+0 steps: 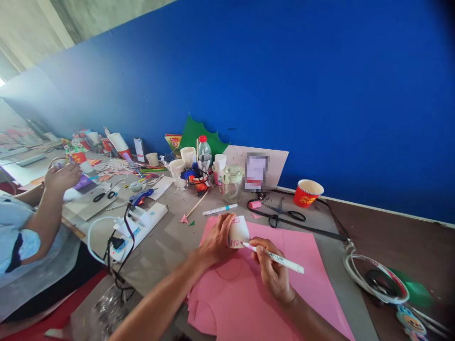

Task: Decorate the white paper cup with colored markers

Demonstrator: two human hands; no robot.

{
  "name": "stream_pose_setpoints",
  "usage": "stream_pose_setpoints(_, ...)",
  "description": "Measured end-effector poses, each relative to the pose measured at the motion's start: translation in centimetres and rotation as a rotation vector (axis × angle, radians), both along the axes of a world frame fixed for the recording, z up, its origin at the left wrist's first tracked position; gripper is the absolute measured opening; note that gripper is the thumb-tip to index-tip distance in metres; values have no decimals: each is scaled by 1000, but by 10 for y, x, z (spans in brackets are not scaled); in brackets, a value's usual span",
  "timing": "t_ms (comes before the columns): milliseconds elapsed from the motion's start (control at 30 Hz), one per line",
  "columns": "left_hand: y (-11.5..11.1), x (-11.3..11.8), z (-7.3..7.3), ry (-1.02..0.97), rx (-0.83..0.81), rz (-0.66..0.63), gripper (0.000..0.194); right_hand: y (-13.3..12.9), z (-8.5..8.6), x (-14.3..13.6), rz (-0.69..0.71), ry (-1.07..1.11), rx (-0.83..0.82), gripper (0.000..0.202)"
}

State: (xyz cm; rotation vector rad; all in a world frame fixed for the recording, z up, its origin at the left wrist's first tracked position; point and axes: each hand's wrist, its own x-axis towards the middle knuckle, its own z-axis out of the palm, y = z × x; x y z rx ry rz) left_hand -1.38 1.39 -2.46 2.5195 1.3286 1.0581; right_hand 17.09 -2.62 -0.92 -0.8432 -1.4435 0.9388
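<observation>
My left hand is wrapped round a white paper cup, which lies tilted above the pink paper. Pink drawn marks show on the cup's side. In my right hand is a white marker, pinched between thumb and fingers, its pink tip at the cup's lower edge. A drawn curve shows on the pink paper below the cup. Behind the cup lies another white marker with a blue-green band. The fingertips of my left hand are partly hidden behind the cup.
Scissors and a red paper cup lie to the right. A lidded glass jar and a bottle stand behind. On the left are a power strip, a blue glue gun and a co-worker's hands.
</observation>
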Motion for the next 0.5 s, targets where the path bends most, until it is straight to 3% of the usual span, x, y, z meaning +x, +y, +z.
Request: stream_pose_setpoints(500, 0, 0, 0, 22, 4, 3, 80, 0, 1, 0, 8, -24, -23, 30)
